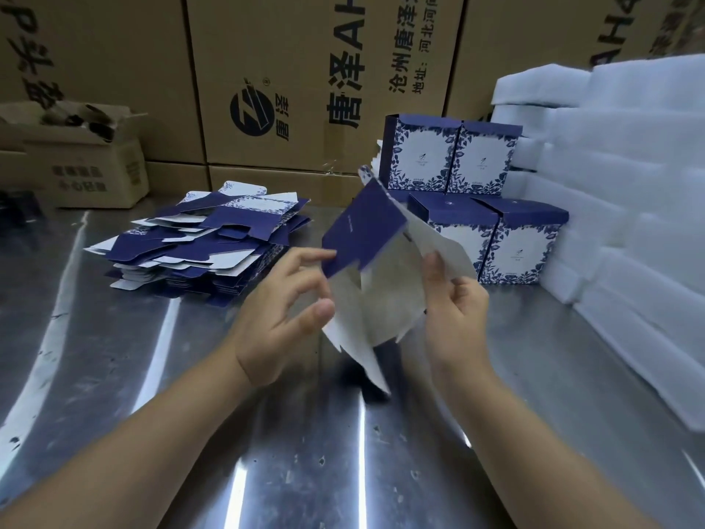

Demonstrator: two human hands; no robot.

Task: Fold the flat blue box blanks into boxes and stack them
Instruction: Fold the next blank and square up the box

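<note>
Head view: a box blank [366,238] is held in the air above the middle of the desk [152,376], half opened. Its outer panel is dark blue with a line of pale print too small to be read. The inner faces are plain white, and notched white flaps hang down toward the desk, blurred at their tips.

The right hand [454,299] is clamped on a white panel, with the thumb laid on the near face and the fingers hidden behind the card. On the left hand [282,303] a fingertip touches the blue panel's edge and the thumb meets a white flap. Whether that grip is closed on the card cannot be told.

A loose pile of flat blanks [213,242] lies toward the desk's far left. Folded boxes [477,208], blue with white leaf-framed fronts, are stacked in two tiers toward the far right, the lower tier partly covered by the held blank. White foam sheets [610,185] are piled along the right edge and cut off by the frame. Brown cartons [286,70] stand behind the far edge.
</note>
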